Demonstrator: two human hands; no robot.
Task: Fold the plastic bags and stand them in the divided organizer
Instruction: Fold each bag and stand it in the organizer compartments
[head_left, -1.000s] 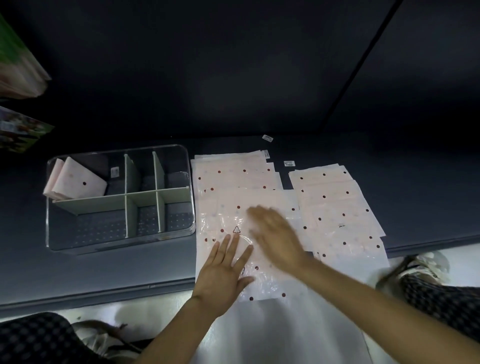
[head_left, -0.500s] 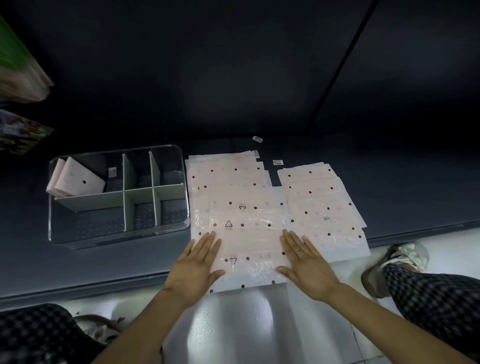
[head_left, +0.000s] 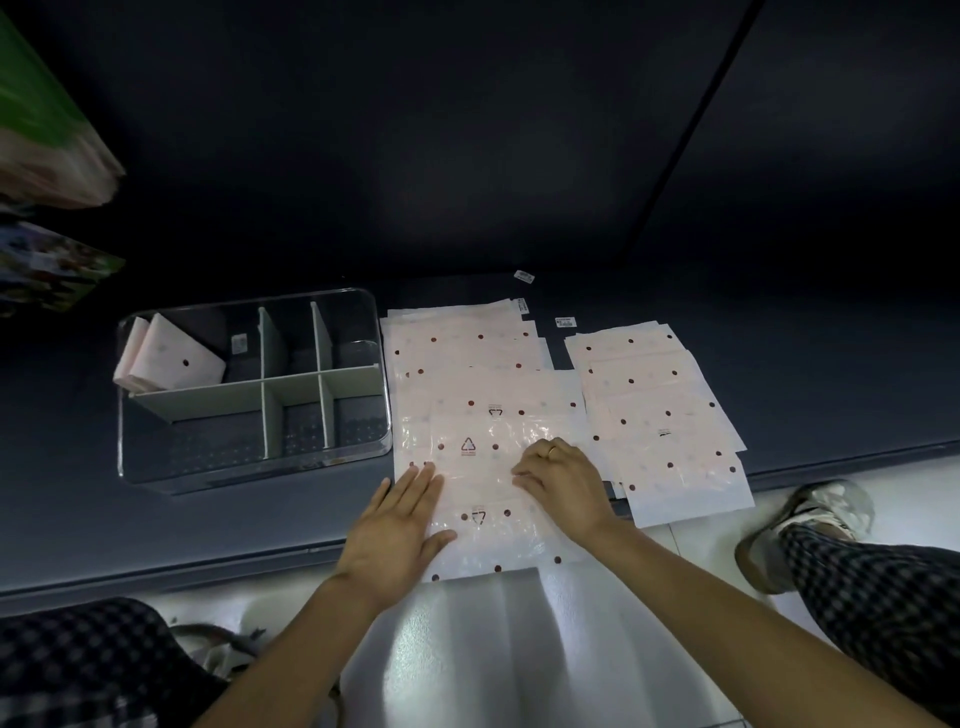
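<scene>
The left hand (head_left: 397, 530) lies flat, fingers straight, pressing the near left edge of the top plastic bag (head_left: 493, 467). Just right of it, the right hand (head_left: 563, 480) has its fingers curled onto the film, probably pinching it, though the grip is hard to make out. Beyond and right of the hands lie the unfolded bags (head_left: 660, 405). Far left, the divided organizer (head_left: 254, 384) holds folded bags (head_left: 169, 358) in one back compartment; most work remains.
</scene>
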